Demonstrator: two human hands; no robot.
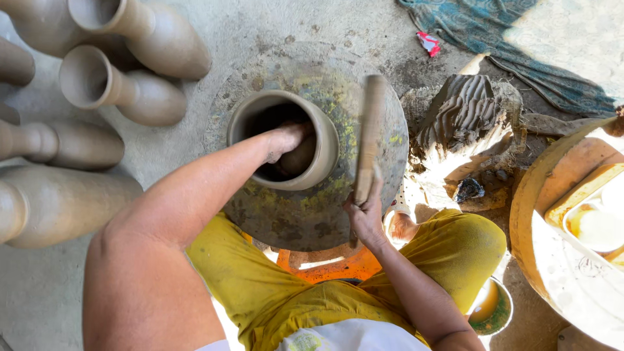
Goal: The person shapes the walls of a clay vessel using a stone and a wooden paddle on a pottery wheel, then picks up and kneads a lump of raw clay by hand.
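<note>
A wet grey clay pot [325, 136] stands on a round stone wheel [305, 214] in the middle of the head view. My left hand [286, 140] reaches down inside the pot's mouth, its fingers hidden against the inner wall. My right hand [365, 211] grips the handle of a long flat wooden paddle [369, 133], which lies against the pot's right outer side. Below the wheel are my legs in yellow cloth.
Several unfired clay vases [123, 91] lie on their sides at the left. A ridged lump of raw clay [465, 114] sits right of the wheel. A round wooden board with a small bowl [595, 227] is at far right. A blue cloth [513, 39] lies top right.
</note>
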